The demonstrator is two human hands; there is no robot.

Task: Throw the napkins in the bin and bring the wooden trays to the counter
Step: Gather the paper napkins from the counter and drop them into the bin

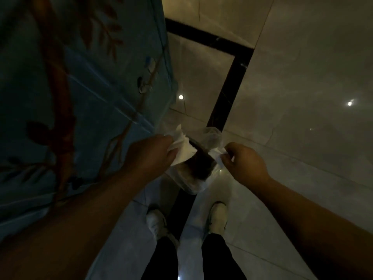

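Observation:
A small bin (pixel 192 182) lined with a clear plastic bag stands on the floor just ahead of my feet, its dark opening facing up. My left hand (pixel 151 154) grips crumpled white napkins (pixel 182 148) over the bin's left rim. My right hand (pixel 244 160) is at the bin's right rim, pinching a smaller bit of white (pixel 217 152) that could be a napkin or the liner edge. No wooden trays are in view.
A tall blue painted panel (pixel 80 87) with brown branch patterns rises close on the left. The glossy light tile floor (pixel 302 98) carries a black inlay strip (pixel 232 77) and opens out to the right. My white shoes (pixel 157 223) stand behind the bin.

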